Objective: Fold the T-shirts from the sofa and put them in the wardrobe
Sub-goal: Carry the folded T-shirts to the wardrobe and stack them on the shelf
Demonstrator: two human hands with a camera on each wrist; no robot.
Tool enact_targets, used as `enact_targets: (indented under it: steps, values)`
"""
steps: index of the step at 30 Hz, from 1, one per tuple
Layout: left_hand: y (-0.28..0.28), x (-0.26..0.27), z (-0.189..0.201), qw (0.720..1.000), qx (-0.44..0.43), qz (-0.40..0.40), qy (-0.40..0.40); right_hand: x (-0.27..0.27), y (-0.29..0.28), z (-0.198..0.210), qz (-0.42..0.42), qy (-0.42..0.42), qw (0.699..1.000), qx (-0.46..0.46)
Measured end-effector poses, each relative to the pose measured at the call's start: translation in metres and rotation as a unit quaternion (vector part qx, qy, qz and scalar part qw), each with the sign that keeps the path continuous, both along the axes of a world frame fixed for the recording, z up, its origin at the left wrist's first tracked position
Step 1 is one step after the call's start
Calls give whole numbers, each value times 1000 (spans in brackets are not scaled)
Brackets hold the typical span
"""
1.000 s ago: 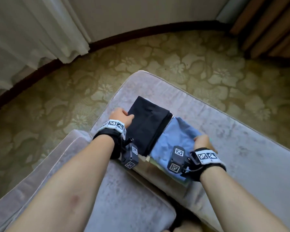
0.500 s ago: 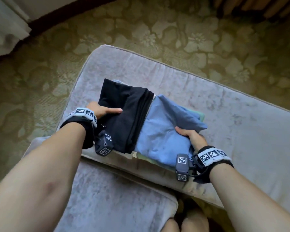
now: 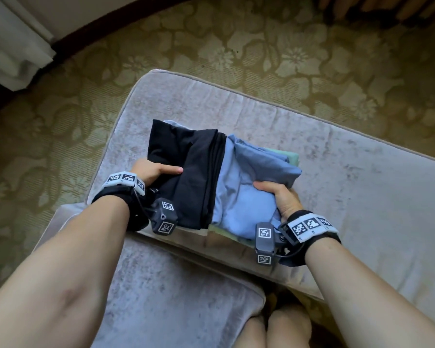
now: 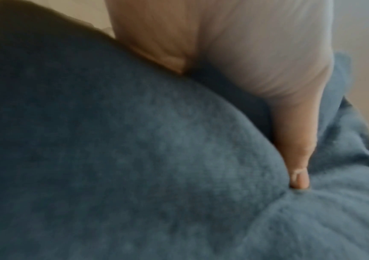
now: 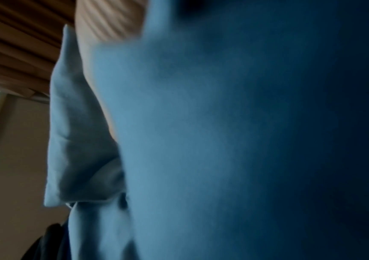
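A stack of folded T-shirts sits over the grey sofa cushion (image 3: 236, 101). A folded black T-shirt (image 3: 186, 172) lies on its left half and a light blue T-shirt (image 3: 246, 187) on its right, with a pale green one (image 3: 293, 156) peeking out beneath. My left hand (image 3: 152, 170) grips the stack's left edge, thumb on top of the black shirt. My right hand (image 3: 279, 197) grips the right edge, thumb on the blue shirt. In the left wrist view the thumb (image 4: 299, 176) presses into dark cloth (image 4: 134, 158). Blue cloth (image 5: 201, 140) fills the right wrist view.
A second grey cushion (image 3: 173, 297) lies nearer me, below the first. Patterned olive carpet (image 3: 261, 46) surrounds the sofa. A white curtain (image 3: 13, 46) hangs at the far left and brown drapes (image 3: 387, 8) at the far right. My knees (image 3: 281, 330) show at the bottom.
Both hands have taken a firmer hold of the stack's sides, thumbs on top, and the stack looks raised a little toward me. The head view has tilted down, closer to the cushion.
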State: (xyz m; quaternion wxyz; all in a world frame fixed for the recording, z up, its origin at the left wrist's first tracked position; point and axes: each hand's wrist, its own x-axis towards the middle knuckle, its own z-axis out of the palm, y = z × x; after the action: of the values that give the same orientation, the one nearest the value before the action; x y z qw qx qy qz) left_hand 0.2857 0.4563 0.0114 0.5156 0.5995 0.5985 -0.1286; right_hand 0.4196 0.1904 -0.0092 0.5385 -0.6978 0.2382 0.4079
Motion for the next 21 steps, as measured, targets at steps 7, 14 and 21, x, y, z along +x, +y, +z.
enact_targets:
  steps: [7, 14, 21]
  values:
    - [-56, 4, 55, 999, 45, -2, -10, 4, -39, 48, -3, -10, 1000, -30]
    - [-166, 49, 144, 998, 37, -47, -29, 16, -147, 150, -48, -60, 994, -78]
    - [-319, 128, 230, 980, 18, -174, -91, 33, -315, 251, -158, -97, 975, -125]
